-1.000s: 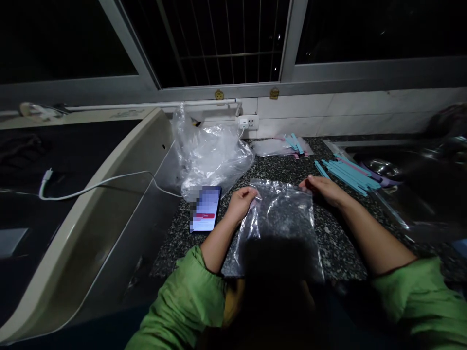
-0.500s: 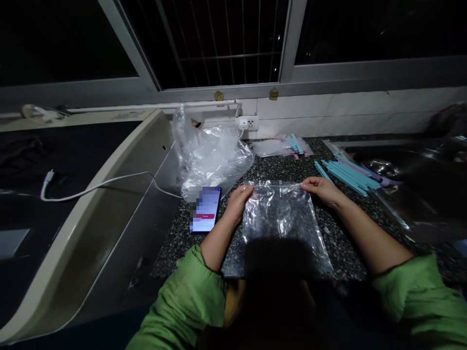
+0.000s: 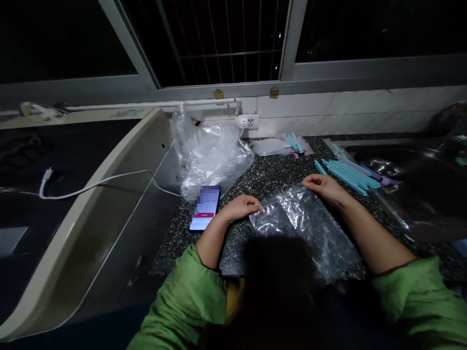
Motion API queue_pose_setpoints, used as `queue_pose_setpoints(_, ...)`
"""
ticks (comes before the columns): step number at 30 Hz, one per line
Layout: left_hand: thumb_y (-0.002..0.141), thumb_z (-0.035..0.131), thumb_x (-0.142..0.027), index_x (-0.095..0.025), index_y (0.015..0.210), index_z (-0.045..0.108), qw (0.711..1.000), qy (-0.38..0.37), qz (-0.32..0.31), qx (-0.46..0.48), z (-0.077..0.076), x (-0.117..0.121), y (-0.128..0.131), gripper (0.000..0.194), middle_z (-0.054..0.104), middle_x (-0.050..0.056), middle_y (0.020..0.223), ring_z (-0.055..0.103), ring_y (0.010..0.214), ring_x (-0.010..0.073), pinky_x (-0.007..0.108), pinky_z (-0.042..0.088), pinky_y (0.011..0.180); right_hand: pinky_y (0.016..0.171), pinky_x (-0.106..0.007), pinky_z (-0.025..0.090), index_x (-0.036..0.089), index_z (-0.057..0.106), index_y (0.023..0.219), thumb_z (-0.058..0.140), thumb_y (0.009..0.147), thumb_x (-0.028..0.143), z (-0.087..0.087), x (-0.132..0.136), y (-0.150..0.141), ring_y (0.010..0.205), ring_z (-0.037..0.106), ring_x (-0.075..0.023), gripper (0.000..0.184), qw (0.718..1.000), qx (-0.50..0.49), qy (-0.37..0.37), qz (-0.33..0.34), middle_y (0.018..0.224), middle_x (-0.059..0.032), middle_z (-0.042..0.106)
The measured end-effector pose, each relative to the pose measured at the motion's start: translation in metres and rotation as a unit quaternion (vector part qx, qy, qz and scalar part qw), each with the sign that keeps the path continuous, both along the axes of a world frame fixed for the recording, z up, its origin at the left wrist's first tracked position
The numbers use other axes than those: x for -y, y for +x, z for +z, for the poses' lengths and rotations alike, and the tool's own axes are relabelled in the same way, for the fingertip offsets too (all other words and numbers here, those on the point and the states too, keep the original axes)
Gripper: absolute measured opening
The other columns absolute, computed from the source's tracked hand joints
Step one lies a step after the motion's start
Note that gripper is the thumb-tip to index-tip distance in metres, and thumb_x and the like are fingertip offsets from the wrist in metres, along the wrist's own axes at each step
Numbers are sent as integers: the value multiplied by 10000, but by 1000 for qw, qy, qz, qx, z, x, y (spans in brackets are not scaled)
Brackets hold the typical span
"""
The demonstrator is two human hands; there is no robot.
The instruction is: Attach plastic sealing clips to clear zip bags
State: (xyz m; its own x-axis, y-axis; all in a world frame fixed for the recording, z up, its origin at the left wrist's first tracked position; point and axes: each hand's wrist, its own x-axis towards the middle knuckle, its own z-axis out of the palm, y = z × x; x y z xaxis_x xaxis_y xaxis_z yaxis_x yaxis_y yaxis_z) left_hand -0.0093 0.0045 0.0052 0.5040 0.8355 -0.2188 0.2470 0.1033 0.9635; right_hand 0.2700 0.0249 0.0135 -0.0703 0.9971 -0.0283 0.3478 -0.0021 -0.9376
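Observation:
A clear zip-top plastic bag (image 3: 302,214) is stretched at a slant between my two hands, above the speckled dark countertop (image 3: 270,170). My left hand (image 3: 243,207) pinches its upper left corner, lower than the other side. At the upper right corner, my right hand (image 3: 323,187) is closed on the bag's edge between thumb and fingers. Nothing shows inside the bag, and a dark shadow covers its lower part. Left of my left hand lies a phone (image 3: 205,206) with its screen lit.
Crumpled clear plastic (image 3: 213,155) lies behind the phone. Flat light blue strips (image 3: 352,174) are piled beside the sink (image 3: 430,194). More bags with a few strips (image 3: 275,147) rest by the wall. A white cable (image 3: 98,184) crosses the stove-like appliance (image 3: 142,141) at left.
My left hand has moved down and slightly right. The bag has tilted, its left corner dropping and its bottom swinging right. My right hand has stayed nearly in place.

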Motion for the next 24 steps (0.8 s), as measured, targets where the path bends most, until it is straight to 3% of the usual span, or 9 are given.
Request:
queue_pose_setpoints(4,651,658,-280,-142,722,679,998,-21,-55,-10,-2,2,5,156,641,-11,666,522,640,101,221,375,646,606,-276,390,181,601,650,696,522,578,1,8,-20,586,485,-119,428,998,20,-2,61,614,11,576)
queue_pose_setpoints(8,594,710,-356,-132,650,653,998,-24,-63,-13,-8,4,15,238,596,-23,582,487,580,94,221,364,596,628,-281,400,177,612,684,679,569,544,-2,14,-38,614,501,-126,390,996,20,15,85,652,5,591)
queue_pose_setpoints(15,593,681,-329,-149,538,564,995,31,94,32,-10,1,13,222,448,-67,457,348,456,60,200,253,476,653,-285,406,181,650,721,695,532,575,1,9,-21,653,536,-145,439,995,36,-31,85,684,-5,630)
queue_pose_setpoints(20,631,648,-254,-150,573,571,966,83,233,74,-11,-7,7,142,502,-55,509,418,510,80,203,314,534,606,-271,380,182,627,659,709,483,624,6,0,11,615,506,-137,483,995,60,-46,61,634,-1,604)
queue_pose_setpoints(24,652,626,-218,-153,568,581,948,115,287,72,-12,-11,5,115,517,-51,516,438,525,91,209,329,563,589,-273,366,185,598,598,731,429,635,4,-6,26,584,475,-130,499,997,71,-27,29,586,9,563)
